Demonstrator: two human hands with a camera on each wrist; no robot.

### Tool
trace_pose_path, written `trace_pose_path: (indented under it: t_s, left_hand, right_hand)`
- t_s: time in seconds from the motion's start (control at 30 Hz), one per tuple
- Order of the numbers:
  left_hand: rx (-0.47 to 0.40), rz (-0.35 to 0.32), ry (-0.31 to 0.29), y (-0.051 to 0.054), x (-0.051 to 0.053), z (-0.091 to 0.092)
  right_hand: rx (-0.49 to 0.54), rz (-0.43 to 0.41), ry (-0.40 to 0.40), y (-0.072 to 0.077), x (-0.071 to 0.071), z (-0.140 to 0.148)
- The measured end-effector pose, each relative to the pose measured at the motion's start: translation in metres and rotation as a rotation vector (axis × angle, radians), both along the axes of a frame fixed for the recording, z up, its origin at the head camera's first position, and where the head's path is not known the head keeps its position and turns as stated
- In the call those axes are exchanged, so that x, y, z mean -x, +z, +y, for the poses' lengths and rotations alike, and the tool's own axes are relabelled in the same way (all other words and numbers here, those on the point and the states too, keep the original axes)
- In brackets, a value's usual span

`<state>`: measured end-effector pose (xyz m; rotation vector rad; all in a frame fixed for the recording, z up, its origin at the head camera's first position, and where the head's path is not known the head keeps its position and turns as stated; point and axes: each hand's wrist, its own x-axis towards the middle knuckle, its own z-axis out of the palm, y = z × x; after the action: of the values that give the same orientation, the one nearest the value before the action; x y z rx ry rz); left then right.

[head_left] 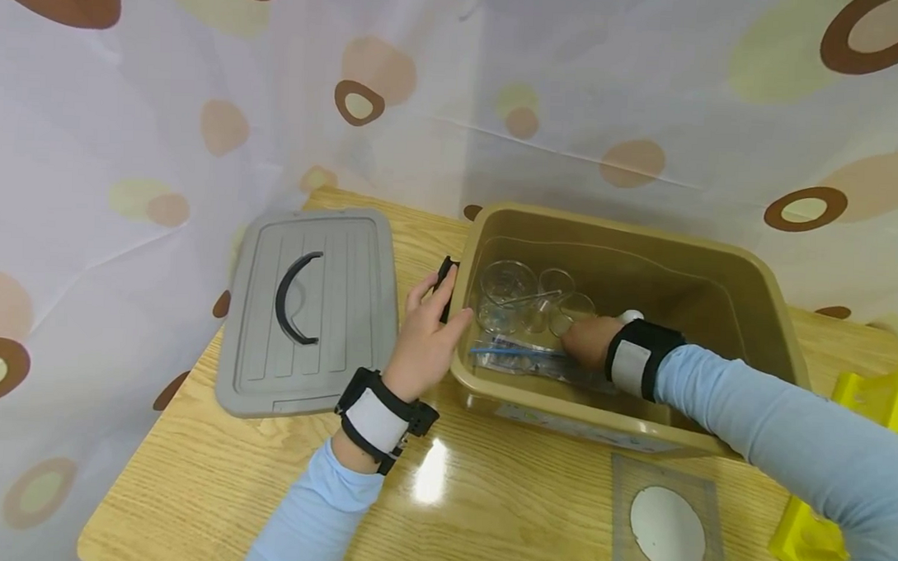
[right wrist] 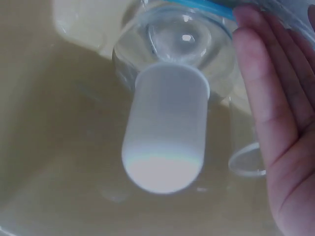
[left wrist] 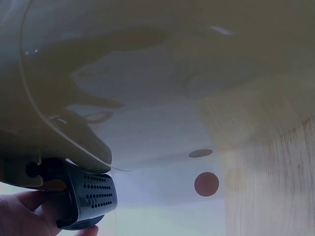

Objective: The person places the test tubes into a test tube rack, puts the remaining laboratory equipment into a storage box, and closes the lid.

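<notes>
My left hand grips the black handle clip on the left end of the brown plastic bin, thumb over the rim. Inside the bin, my right hand reaches down. Its straight fingers touch the blue zip strip of a clear plastic bag; the thumb is hidden. Beside that hand are a white plastic cylinder with a rounded end and a clear round glass vessel. Glass beakers stand at the bin's left end, a glass rod across them.
Left of the bin lies a grey lid with a black handle. In front is a wire gauze with a white round centre. A yellow rack stands at the right, below my right forearm. A patterned curtain hangs behind the table.
</notes>
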<state>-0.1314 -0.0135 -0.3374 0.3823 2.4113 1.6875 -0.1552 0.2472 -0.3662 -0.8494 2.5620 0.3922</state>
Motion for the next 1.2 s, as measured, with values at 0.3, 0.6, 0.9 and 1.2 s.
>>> trace_pose_path:
  t_s: [0.3, 0.6, 0.9, 1.2]
  left_hand:
    - [-0.02, -0.041, -0.007, 0.001, -0.001, 0.001]
    - [-0.025, -0.039, -0.014, -0.001, 0.001, 0.002]
    - [-0.015, -0.031, -0.004, -0.001, 0.001, -0.001]
    - [-0.019, -0.031, -0.018, 0.0, -0.002, 0.003]
  right_hand:
    - [0.198, 0.093, -0.139, 0.083, -0.018, 0.002]
    - [0.519, 0.591, 0.064, 0.14, -0.148, 0.012]
    - [0.381, 0.059, -0.257, 0.012, -0.23, 0.04]
    - [0.467, -0.229, -0.586, -0.041, -0.238, 0.06]
